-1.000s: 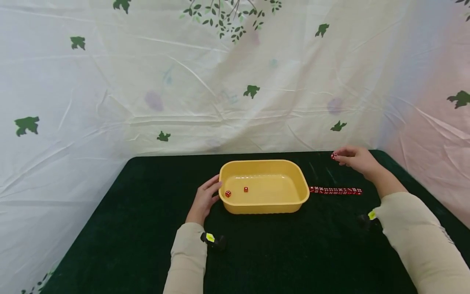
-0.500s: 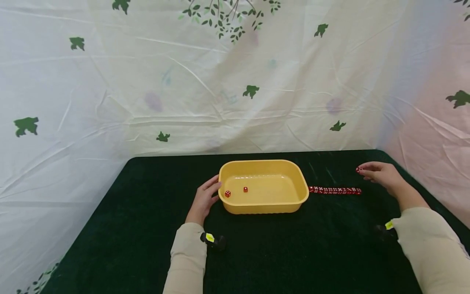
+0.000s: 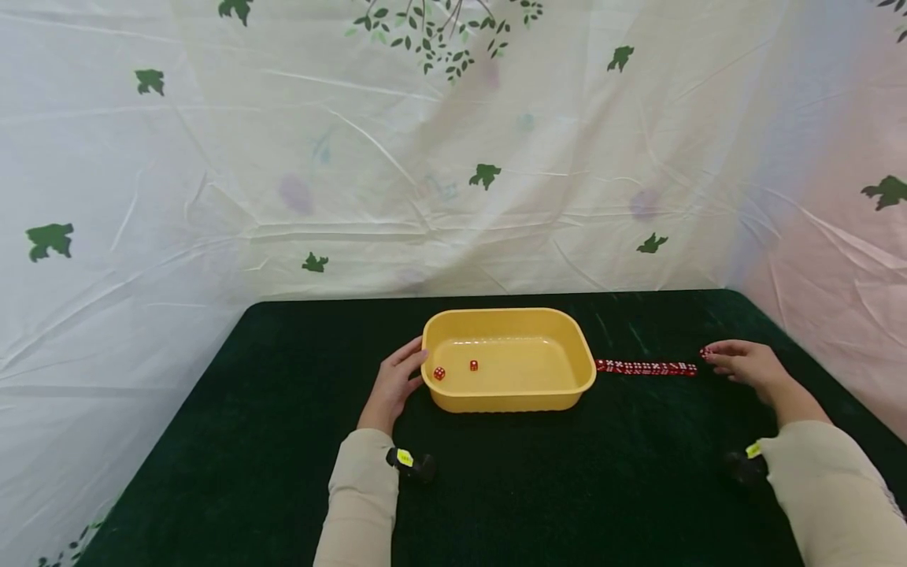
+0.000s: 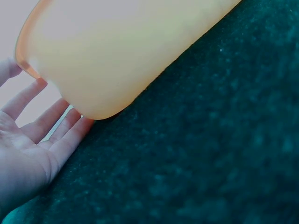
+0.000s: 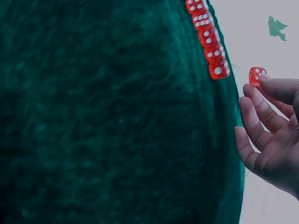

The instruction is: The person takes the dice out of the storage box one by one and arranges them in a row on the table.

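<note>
A yellow plastic tub (image 3: 588,358) stands mid-table with two red dice (image 3: 440,373) on its floor. My left hand (image 3: 394,383) rests with straight fingers against the tub's left wall (image 4: 88,65), palm open (image 4: 32,140). A row of several red dice (image 3: 646,367) lies on the cloth right of the tub (image 5: 208,39). My right hand (image 3: 740,364) pinches one red die (image 5: 256,75) at its fingertips, just off the row's right end (image 3: 705,353).
Dark green cloth (image 3: 496,488) covers the table. A white sheet with green leaf prints (image 3: 453,157) hangs close behind and on both sides. Small black wrist cameras (image 3: 411,463) sit on both sleeves.
My right hand has carried the die from the far edge down and rightward to the row's right end. The left hand and tub have stayed still.
</note>
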